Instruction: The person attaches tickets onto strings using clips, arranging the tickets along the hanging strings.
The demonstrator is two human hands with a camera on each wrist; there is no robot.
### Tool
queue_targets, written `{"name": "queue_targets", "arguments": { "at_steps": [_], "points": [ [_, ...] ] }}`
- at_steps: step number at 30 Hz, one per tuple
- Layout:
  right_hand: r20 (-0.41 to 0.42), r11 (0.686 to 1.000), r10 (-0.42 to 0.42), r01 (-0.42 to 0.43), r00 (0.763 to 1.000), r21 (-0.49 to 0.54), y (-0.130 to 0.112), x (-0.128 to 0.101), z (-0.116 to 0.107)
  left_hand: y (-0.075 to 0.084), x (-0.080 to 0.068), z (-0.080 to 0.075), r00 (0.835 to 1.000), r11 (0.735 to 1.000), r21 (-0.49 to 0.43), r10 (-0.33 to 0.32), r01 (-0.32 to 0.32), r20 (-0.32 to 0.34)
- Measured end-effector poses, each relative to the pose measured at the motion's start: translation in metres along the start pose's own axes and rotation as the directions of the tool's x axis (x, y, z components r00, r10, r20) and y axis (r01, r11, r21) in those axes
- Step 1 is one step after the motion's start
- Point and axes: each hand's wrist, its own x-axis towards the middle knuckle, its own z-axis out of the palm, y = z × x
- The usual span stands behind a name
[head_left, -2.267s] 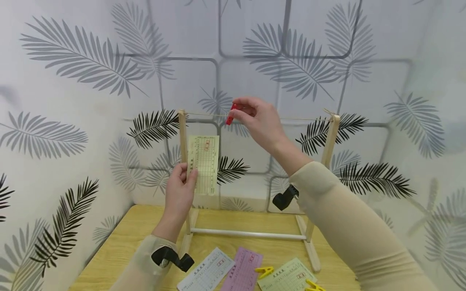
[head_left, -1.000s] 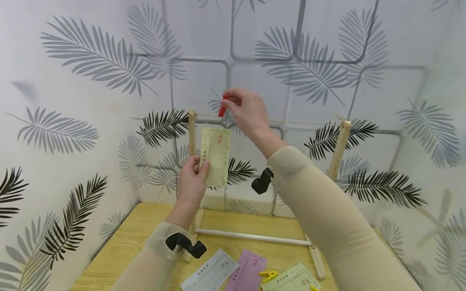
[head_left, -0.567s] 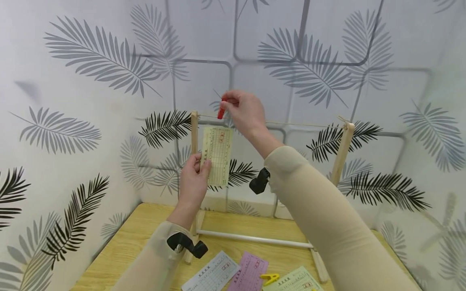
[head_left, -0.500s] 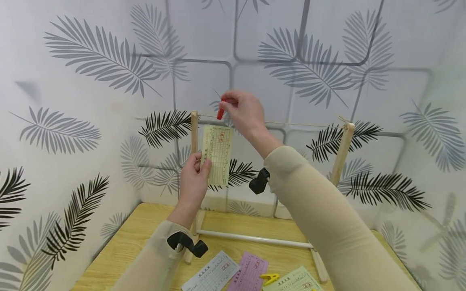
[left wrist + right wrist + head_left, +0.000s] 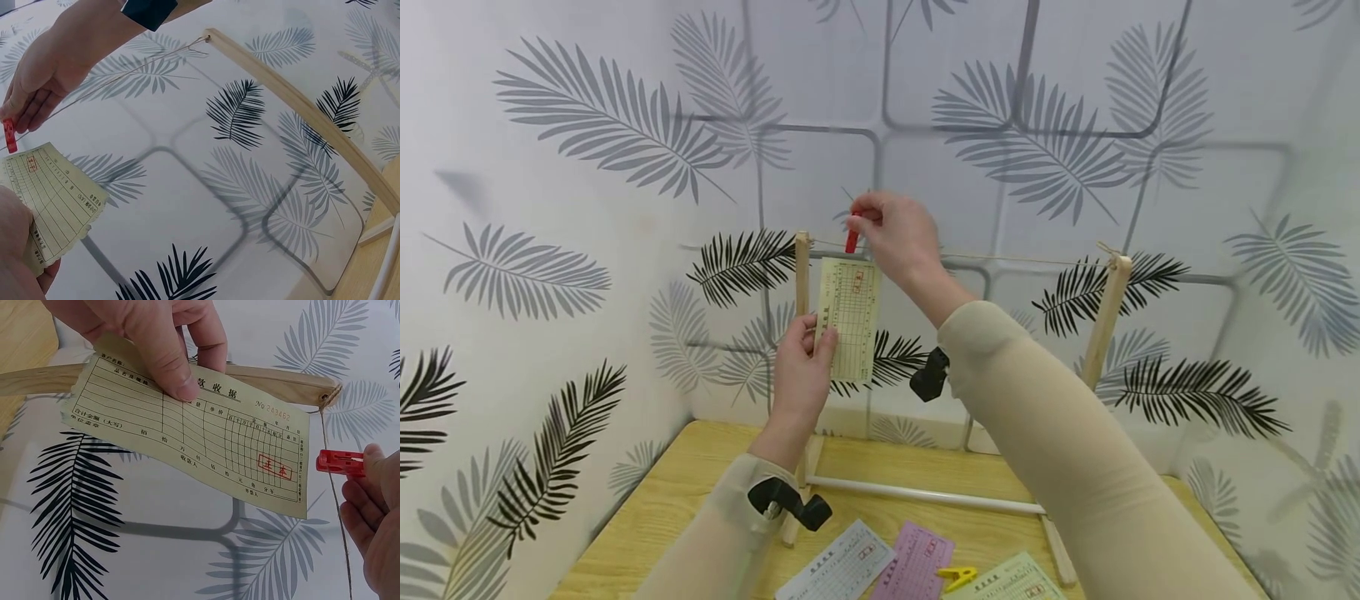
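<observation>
A yellow slip (image 5: 850, 317) hangs upright just under the string (image 5: 1022, 259) of a wooden frame (image 5: 1106, 317), its top edge at the line, pinched along its left edge by the left hand (image 5: 801, 375). The right hand (image 5: 895, 236) pinches a red peg (image 5: 852, 242) at the string above the slip's top. Below on the table (image 5: 647, 533) lie more slips (image 5: 913, 562) and a yellow peg (image 5: 956, 575).

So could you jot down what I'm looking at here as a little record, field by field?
left hand: holds a yellow slip upright by its lower edge
right hand: pinches a red clip at the string, above the slip's top edge
frame: wooden rack with the string across its top
table: white slip, pink slip, yellow clip
</observation>
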Motion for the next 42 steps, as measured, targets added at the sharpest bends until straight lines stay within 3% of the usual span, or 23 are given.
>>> {"name": "queue_targets", "arguments": {
  "at_steps": [19, 30, 42],
  "points": [
    [0.129, 1.0, 0.016, -0.016, 0.992, 0.002, 0.001, -0.001, 0.0024, 0.0005, 0.001, 0.0014, 1.0, 1.0, -0.001, 0.008, -0.008, 0.004],
    [0.142, 1.0, 0.023, -0.025, 0.99, 0.008, 0.0009, -0.0005, 0.0039, 0.0009, 0.0027, 0.0008, 1.0, 1.0, -0.008, 0.023, -0.023, 0.006],
    [0.191, 0.997, 0.045, -0.056, 0.981, 0.051, -0.0016, -0.0031, 0.0042, 0.0037, 0.002, -0.0003, 1.0, 1.0, -0.015, -0.005, 0.005, 0.018]
  ]
}}
